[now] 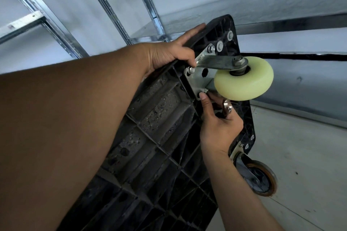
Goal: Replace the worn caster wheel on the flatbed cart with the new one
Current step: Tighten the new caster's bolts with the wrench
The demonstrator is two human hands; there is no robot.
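The flatbed cart (150, 137) is tipped so that its black ribbed underside faces the camera. The ribs divide it into shallow square pockets with speckled grey bottoms.

Near the cart's upper corner a pale cream caster wheel (244, 78) sits in a metal fork (216, 62), held by an axle nut (237, 60). The fork's mounting plate (197, 80) lies flat against the underside. A hex bolt (191, 70) shows at the plate's near upper corner and another at the far upper corner; one hole in the middle of the plate is open.

At the cart's lower corner a second caster (261, 180), with a grey hub and an orange-brown tread, is close to the concrete floor (300, 155).

The left hand (169, 56) reaches across from the left. Its fingers are wrapped over the cart's edge and its thumb lies on the underside beside the hex bolt, so its grip is closed on the cart.

The right hand (219, 127) comes up from below, under the cream wheel. Its thumb tip presses the plate's lower corner, and its fingers are curled round a shiny metal tool (227, 107), so this grip is closed on the tool. The tool is mostly hidden, and its kind cannot be told.

Behind the cart stands a steel shelving rack (112, 5).
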